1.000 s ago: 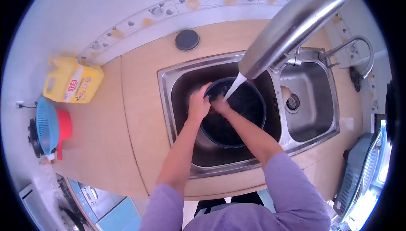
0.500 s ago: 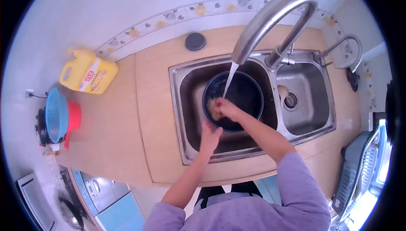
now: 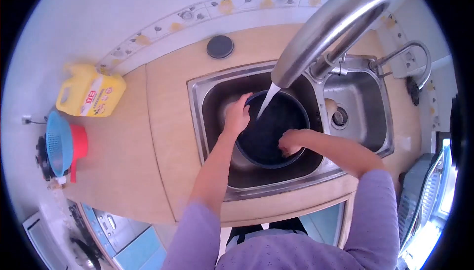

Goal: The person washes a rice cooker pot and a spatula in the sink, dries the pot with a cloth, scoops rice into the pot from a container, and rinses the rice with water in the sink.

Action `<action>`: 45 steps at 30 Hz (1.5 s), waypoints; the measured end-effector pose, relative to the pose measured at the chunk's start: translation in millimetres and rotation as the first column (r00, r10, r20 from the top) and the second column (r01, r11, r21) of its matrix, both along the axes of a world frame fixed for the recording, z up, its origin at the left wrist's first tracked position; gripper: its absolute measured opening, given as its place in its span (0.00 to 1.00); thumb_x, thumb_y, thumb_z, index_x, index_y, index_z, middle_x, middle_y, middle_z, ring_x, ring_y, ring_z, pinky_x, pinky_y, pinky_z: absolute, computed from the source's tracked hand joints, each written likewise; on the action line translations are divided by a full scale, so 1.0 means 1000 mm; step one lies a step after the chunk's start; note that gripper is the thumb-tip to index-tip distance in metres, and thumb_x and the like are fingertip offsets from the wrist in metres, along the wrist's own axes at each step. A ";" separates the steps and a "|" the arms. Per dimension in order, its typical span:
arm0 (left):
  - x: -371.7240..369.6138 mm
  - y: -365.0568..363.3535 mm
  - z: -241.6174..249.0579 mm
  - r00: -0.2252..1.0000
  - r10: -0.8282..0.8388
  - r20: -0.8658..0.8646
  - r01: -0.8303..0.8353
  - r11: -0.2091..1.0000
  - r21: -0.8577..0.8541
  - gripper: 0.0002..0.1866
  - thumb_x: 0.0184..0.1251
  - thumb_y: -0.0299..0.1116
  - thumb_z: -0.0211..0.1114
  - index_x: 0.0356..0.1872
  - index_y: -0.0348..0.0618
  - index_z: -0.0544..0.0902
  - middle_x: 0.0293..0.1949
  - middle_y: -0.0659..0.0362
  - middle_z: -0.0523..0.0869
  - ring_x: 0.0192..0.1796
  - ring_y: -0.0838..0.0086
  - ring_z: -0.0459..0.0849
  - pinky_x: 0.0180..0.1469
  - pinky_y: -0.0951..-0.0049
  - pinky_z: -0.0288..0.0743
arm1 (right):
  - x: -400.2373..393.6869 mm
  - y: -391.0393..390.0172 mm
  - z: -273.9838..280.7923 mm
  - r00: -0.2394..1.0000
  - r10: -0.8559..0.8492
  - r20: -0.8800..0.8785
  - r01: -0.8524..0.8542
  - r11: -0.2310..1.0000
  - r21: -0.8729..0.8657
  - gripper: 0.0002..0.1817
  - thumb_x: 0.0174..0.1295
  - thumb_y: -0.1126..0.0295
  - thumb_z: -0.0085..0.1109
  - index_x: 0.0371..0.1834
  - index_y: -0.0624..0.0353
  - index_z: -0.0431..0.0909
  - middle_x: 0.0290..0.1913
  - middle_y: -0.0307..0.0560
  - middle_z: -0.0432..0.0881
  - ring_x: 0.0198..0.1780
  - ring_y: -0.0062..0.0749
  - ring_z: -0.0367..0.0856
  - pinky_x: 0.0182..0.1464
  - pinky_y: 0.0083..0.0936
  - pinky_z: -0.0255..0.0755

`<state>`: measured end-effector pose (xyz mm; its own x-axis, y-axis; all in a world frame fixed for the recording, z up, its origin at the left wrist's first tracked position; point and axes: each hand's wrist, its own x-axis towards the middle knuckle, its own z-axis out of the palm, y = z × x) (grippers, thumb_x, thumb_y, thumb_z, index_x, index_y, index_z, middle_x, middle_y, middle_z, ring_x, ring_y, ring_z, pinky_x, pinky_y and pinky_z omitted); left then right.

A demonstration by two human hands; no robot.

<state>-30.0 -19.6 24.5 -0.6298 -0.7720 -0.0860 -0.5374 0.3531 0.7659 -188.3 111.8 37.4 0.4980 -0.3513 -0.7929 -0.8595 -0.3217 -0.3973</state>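
A dark round pot [image 3: 269,159] sits in the larger left sink basin [image 3: 210,122], and water [image 3: 266,103] runs into it from the big curved faucet [image 3: 331,28]. My left hand [image 3: 238,115] grips the pot's rim on its left side, fingers hooked over the edge. Inside the pot, at its lower right wall, my right hand [image 3: 292,142] is closed with fingers pointing down. It holds a yellowish scrubber [image 3: 286,154], mostly hidden under the fingers now.
In the right basin [image 3: 363,107] a round pale-brown thing [image 3: 331,106] lies by the drain. A second slim faucet [image 3: 407,47] stands at right. On the counter are a black round lid [image 3: 220,46], a yellow jug [image 3: 94,92], a blue colander [image 3: 59,144] and a red container [image 3: 79,141].
My left hand has moved up from the pot's near edge to its left rim. My right hand has swept with the scrubber from the pot's left side to its lower right.
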 end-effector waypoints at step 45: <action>0.016 0.009 0.011 0.980 0.070 -0.187 -0.094 0.988 -0.121 0.23 0.60 0.20 0.54 0.56 0.52 0.72 0.42 0.42 0.80 0.46 0.45 0.77 0.47 0.55 0.71 | 0.080 -0.028 -0.111 0.698 -0.439 0.565 0.581 0.809 -0.088 0.14 0.47 0.74 0.55 0.38 0.67 0.77 0.39 0.62 0.80 0.44 0.53 0.78 0.47 0.39 0.70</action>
